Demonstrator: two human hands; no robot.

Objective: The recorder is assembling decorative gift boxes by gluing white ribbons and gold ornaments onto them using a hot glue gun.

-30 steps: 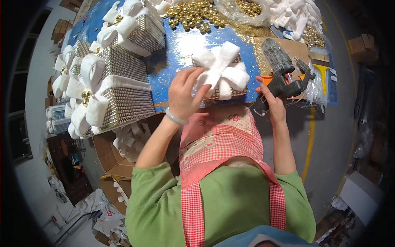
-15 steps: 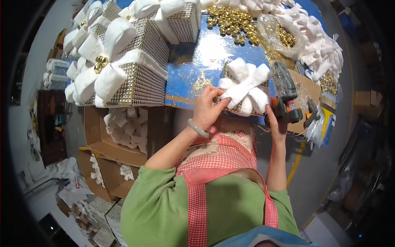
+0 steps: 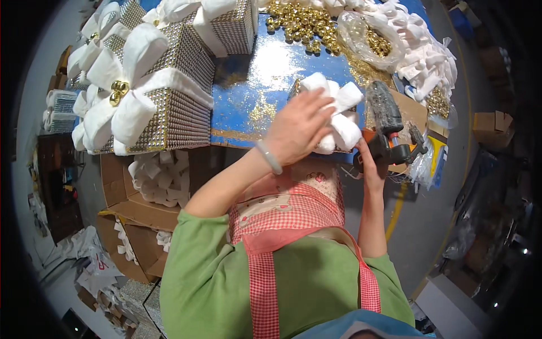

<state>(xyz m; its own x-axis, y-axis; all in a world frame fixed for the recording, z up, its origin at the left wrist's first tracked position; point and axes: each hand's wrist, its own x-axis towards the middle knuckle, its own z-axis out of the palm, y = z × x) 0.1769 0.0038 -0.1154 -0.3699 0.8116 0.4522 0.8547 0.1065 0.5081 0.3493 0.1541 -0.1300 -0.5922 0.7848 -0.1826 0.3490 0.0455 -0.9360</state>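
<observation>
A white fabric bow (image 3: pixel 345 131) with looped petals sits on a small studded box at the table's front edge. My left hand (image 3: pixel 302 125) lies over the bow's left side, fingers stretched out and slightly blurred, covering its middle and much of the box. Beside the bow on the right, my right hand (image 3: pixel 372 166) is wrapped round a black glue gun (image 3: pixel 385 113) with an orange part. One finger of that hand reaches to the box's right lower edge. The gun's body hides part of the grip.
Large studded boxes with white bows and gold bells (image 3: pixel 189 101) stand at left. Loose gold bells (image 3: pixel 305 28), a clear bag of bells (image 3: pixel 375 42) and a heap of white bows (image 3: pixel 426 62) lie behind. Cardboard cartons (image 3: pixel 135 212) hold white pieces below the table's left part.
My left hand has gone from pinching the bow's lower left petal to lying across the bow with fingers extended. My right hand keeps the glue gun beside the box. The view has shifted slightly.
</observation>
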